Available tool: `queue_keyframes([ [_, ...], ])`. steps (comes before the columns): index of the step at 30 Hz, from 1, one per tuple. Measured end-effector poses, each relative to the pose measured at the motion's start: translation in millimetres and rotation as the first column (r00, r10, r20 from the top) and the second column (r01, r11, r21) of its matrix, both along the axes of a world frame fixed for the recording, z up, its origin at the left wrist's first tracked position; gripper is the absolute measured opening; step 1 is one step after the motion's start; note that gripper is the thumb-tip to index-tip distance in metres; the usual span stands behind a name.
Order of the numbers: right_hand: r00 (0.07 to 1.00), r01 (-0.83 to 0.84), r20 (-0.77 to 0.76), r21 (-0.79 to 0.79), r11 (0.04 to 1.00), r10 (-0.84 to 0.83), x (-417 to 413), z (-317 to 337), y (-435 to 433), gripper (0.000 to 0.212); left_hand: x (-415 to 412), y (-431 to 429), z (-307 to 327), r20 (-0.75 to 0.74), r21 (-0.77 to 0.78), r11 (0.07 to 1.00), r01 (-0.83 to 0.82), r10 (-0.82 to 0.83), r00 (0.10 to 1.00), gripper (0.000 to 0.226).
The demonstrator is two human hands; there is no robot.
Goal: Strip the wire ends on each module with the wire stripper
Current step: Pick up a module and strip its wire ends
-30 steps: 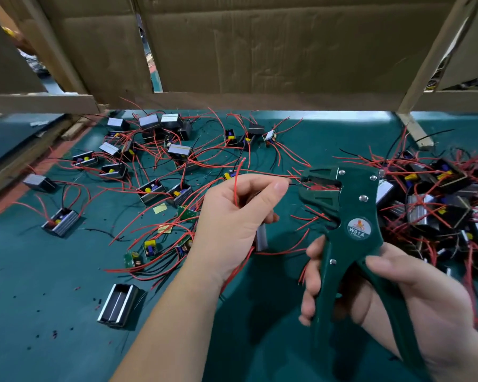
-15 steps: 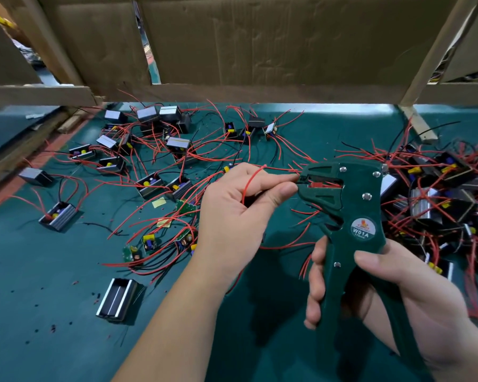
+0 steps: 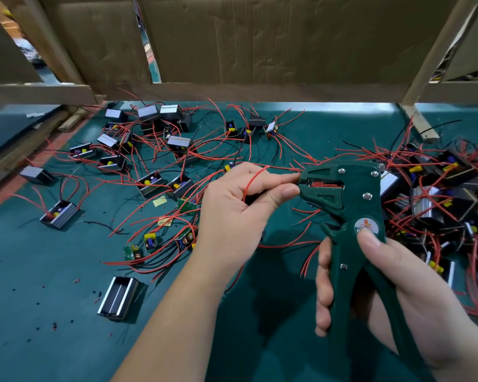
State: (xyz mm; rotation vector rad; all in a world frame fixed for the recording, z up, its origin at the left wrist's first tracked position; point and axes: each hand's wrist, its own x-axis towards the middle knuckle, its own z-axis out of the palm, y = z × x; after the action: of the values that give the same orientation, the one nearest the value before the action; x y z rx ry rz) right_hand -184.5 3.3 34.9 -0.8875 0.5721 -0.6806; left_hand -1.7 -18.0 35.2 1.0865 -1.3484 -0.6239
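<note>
My left hand (image 3: 240, 208) pinches a red wire (image 3: 253, 179) between thumb and forefinger, with its fingertips right at the jaws of the green wire stripper (image 3: 342, 205). A loop of that wire arcs over my knuckles. The module it belongs to is mostly hidden inside my palm. My right hand (image 3: 392, 285) grips both handles of the stripper, thumb on its round label. The wire end itself is hidden in the jaw slot.
Several modules with red and black wires (image 3: 149, 186) lie scattered on the green mat (image 3: 39, 271) at left. A dense heap of modules (image 3: 447, 205) sits at right. An empty aluminium case (image 3: 118, 297) lies near the front left. Cardboard panels (image 3: 260, 37) wall off the back.
My left hand moved right and brought the red wire up to the stripper's jaws. The stripper rose slightly and my right thumb slid up onto its label.
</note>
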Motion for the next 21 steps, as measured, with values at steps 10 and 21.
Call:
queue_keyframes([
  [10,0.971,0.231,-0.085,0.092,0.969,-0.224,5,-2,-2,0.065,-6,2,-1,-0.150,0.286,0.949,0.133,-0.093,0.984,0.014],
  [21,0.967,0.253,-0.051,0.132,0.959,-0.248,-3,-2,-11,0.043,5,-5,-2,-0.370,0.218,0.964,0.153,-0.064,0.927,0.017],
])
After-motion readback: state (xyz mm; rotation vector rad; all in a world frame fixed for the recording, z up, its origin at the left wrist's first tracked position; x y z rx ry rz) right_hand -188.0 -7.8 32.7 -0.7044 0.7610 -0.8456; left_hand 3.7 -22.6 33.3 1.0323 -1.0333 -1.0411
